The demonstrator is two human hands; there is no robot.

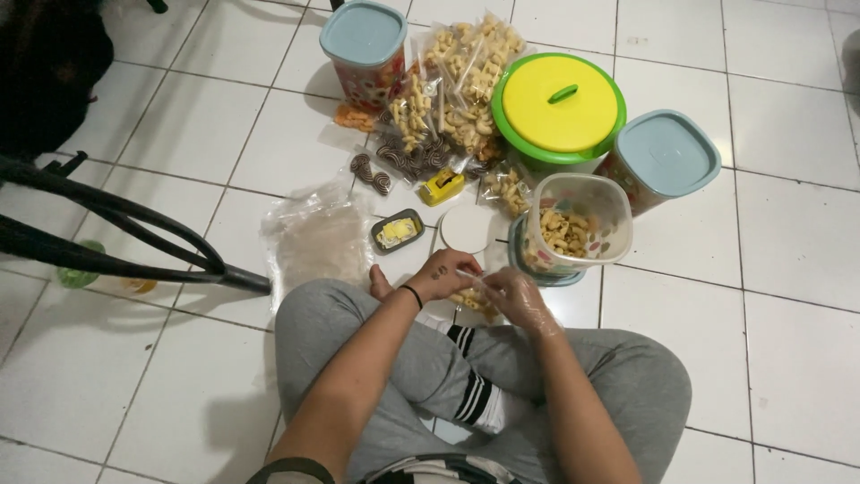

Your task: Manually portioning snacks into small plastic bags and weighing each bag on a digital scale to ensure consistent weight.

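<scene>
I sit cross-legged on a white tiled floor. My left hand (442,272) and my right hand (516,298), which wears a thin clear plastic glove, meet over a small clear bag of yellow snacks (475,303) in front of my legs. Both hands pinch the bag's top. Just beyond them an open clear container (578,224) partly filled with the same curled snacks stands on its blue-grey lid. A round white disc (466,228) lies to its left.
A pile of filled snack bags (448,90) lies further back, between two lidded patterned containers (365,54) (661,159) and a green tub with a yellow lid (557,108). A small dark tray (397,231), a yellow tape dispenser (442,185), empty clear bags (318,235) and black chair legs (116,233) lie left.
</scene>
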